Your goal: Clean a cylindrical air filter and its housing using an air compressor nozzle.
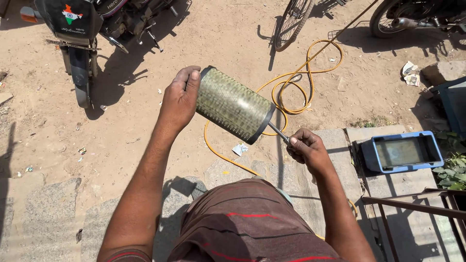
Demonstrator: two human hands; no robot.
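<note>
The person's left hand [178, 99] is gripping the far end of a mesh-covered cylinder [233, 105], fingers curled over its rim, holding it up in the air at a tilt — the far end higher, the near end lower and pointing toward the right hand [305, 148]. That hand is closing in a fist around a thin metal nozzle [277, 131], whose tip is entering the dark end cap of the cylinder. The cylinder is hanging above sandy ground, over a yellow hose [291, 92] that is lying in loose loops and trailing toward the upper right. A scrap of paper [240, 149] is lying on the sand just below the cylinder. A parked motorcycle [85, 34] is standing at upper left, well apart from the hands — a bicycle wheel [291, 22] is showing at the top. A blue tray [404, 151] is resting on the stone slabs [335, 160] at right, beside green leaves [451, 170].
</note>
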